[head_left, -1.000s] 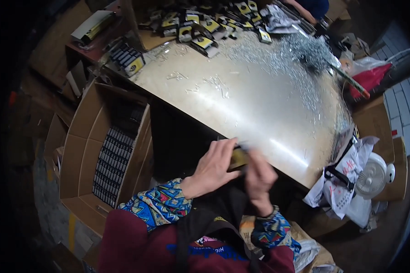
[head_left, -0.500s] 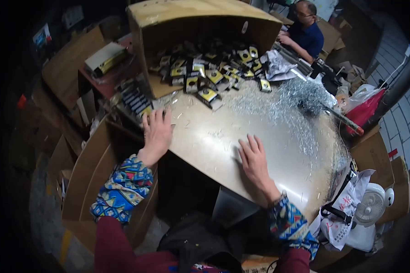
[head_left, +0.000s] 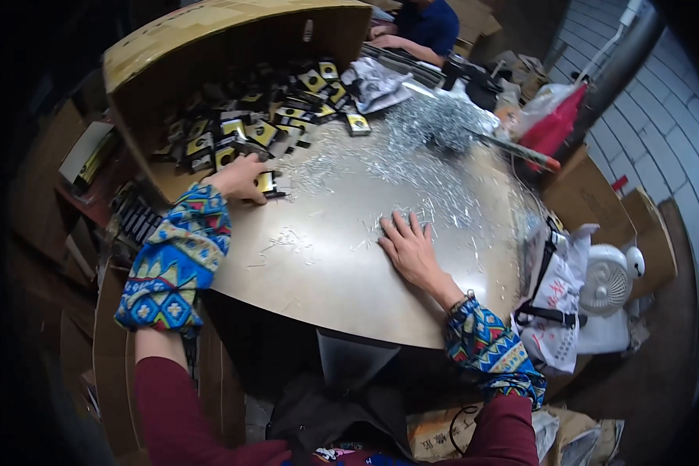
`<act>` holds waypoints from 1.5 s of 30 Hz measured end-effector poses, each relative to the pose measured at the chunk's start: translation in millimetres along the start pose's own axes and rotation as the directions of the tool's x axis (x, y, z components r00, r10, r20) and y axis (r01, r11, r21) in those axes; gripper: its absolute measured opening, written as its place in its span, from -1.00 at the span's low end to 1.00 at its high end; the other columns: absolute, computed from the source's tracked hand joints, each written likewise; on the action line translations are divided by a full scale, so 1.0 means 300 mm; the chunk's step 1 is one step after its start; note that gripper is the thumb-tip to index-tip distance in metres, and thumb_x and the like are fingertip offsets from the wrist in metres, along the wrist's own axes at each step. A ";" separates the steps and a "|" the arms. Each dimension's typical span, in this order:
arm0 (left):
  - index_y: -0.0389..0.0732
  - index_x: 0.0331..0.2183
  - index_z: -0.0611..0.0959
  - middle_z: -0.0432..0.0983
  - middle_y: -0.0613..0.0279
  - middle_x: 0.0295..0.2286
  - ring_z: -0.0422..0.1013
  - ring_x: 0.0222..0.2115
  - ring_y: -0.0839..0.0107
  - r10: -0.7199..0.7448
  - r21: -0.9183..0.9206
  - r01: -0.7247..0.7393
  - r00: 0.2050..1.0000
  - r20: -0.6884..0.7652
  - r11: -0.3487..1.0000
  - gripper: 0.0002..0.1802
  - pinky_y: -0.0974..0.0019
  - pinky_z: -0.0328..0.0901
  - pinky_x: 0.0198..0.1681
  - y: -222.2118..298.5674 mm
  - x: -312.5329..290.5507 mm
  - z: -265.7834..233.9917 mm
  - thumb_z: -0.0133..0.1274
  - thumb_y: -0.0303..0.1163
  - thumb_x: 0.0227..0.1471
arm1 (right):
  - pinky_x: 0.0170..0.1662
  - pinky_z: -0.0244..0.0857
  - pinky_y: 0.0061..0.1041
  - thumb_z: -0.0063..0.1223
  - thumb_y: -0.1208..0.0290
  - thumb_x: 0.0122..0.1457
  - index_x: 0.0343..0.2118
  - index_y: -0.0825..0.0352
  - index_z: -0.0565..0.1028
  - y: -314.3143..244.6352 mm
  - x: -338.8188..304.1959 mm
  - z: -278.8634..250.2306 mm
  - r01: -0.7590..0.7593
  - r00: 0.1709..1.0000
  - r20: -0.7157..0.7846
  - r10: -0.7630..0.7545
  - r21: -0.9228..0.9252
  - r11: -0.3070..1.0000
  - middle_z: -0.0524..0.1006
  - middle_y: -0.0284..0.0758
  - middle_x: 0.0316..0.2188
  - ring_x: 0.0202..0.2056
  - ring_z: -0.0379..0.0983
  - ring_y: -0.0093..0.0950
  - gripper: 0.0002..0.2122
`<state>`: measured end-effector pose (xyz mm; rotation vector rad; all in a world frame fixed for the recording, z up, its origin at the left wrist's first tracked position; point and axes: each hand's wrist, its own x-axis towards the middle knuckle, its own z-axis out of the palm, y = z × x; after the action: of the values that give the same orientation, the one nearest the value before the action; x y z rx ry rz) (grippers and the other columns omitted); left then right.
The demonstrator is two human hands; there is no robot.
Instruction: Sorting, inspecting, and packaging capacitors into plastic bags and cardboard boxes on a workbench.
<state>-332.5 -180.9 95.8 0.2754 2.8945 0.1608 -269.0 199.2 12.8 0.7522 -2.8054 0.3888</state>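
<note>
My left hand [head_left: 239, 180] reaches to the mouth of a big cardboard carton [head_left: 233, 29] lying on its side. Its fingers are closed round a small black-and-yellow box [head_left: 266, 183] at the near edge of a heap of similar small boxes [head_left: 262, 132]. The hand hides part of the box. On the metal tabletop [head_left: 326, 283], my right hand [head_left: 412, 252] lies palm down with its fingers apart. Its fingertips touch loose, thin silvery pins [head_left: 373, 220]. A thick mound of these pins [head_left: 435, 124] sits farther back.
A rod with a red tip [head_left: 547, 163] sticks out from the mound. At right stand a white fan [head_left: 604, 279] and a printed white bag [head_left: 555, 303]. Packed small boxes [head_left: 136, 213] lie at left, below the table's edge. A co-worker in dark blue [head_left: 427, 31] sits behind.
My left hand has moved from the table's left edge to the small boxes and closed on one. My right hand has slid forward to the loose pins. The view has shifted right.
</note>
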 end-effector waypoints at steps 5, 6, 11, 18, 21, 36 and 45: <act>-0.33 -0.08 0.44 0.46 -0.09 -0.26 0.43 -0.27 0.11 -0.092 -0.390 0.010 0.977 -0.194 0.921 -0.26 0.22 0.36 -0.17 0.091 -0.142 0.059 0.31 -0.21 -0.32 | 0.26 -0.07 0.03 -0.06 0.30 0.26 0.05 0.29 0.43 0.090 -0.138 -0.107 -0.011 0.993 -0.114 0.036 0.212 0.977 0.33 -0.09 0.15 0.22 0.14 -0.04 -0.67; -0.33 -0.08 0.44 0.46 -0.09 -0.26 0.43 -0.27 0.11 -0.085 -0.385 0.005 0.978 -0.190 0.923 -0.26 0.22 0.36 -0.17 0.133 -0.188 0.065 0.31 -0.21 -0.32 | 0.27 -0.06 -0.06 -0.07 0.32 0.27 0.04 0.34 0.43 0.120 -0.142 -0.091 -0.102 0.969 -0.200 0.145 0.211 0.972 0.32 -0.08 0.15 0.23 0.13 -0.06 -0.68; -0.25 -0.01 0.38 0.53 0.21 -0.31 0.50 -0.35 0.49 -0.206 -0.964 0.130 0.975 0.082 0.232 -0.56 0.42 0.42 -0.44 0.282 -0.455 0.150 0.01 -0.20 0.18 | 0.22 0.05 -0.10 -0.09 0.33 0.28 -0.03 0.36 0.46 0.136 -0.184 -0.085 -0.053 0.994 -0.075 0.084 0.354 0.934 0.36 -0.03 0.10 0.17 0.21 -0.03 -0.71; -0.14 0.03 0.36 0.47 0.25 -0.23 0.50 -0.28 0.44 -0.118 -0.889 0.244 0.943 0.311 -0.389 -0.64 0.23 0.54 -0.39 0.412 -0.837 0.525 -0.15 -0.23 0.26 | 0.26 0.01 -0.18 -0.09 0.20 0.27 0.06 0.31 0.41 0.008 -0.092 -0.025 -0.056 0.988 -0.138 0.064 0.063 0.996 0.28 0.01 0.16 0.21 0.15 -0.08 -0.62; -0.17 -0.04 0.45 0.46 0.29 -0.26 0.45 -0.28 0.50 -0.228 -0.907 0.383 0.880 0.416 -0.176 -0.69 0.41 0.44 -0.32 0.456 -0.899 0.801 0.02 -0.38 0.17 | 0.31 -0.11 -0.22 -0.19 0.15 0.31 0.13 0.26 0.35 -0.115 -0.102 -0.026 -0.045 0.998 0.038 0.042 0.083 0.995 0.16 -0.04 0.25 0.29 0.02 -0.15 -0.59; -0.19 -0.17 0.47 0.50 0.35 -0.33 0.41 -0.35 0.57 -0.078 -0.678 0.343 0.858 0.508 -0.650 -0.71 0.46 0.32 -0.24 0.769 -0.971 0.881 0.05 -0.55 0.00 | 0.22 0.07 -0.10 -0.09 0.38 0.27 0.08 0.47 0.31 -0.496 -0.383 -0.133 0.054 0.996 0.057 -0.070 0.246 0.968 0.24 0.13 0.14 0.21 0.09 0.08 -0.63; -0.25 -0.15 0.45 0.47 0.32 -0.29 0.37 -0.25 0.59 -0.147 -0.777 0.308 0.879 0.453 -0.549 -0.73 0.46 0.29 -0.16 0.807 -0.974 0.870 0.01 -0.51 0.05 | 0.22 0.12 -0.19 -0.14 0.69 0.02 0.07 0.42 0.32 -0.410 -0.053 -0.008 0.407 0.900 0.023 -0.435 0.311 0.859 0.29 -0.03 0.14 0.19 0.18 -0.06 -0.53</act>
<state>50.5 20.3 -62.4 -0.8081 1.2265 2.3266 -192.1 104.4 35.0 1.4519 -2.5797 0.7192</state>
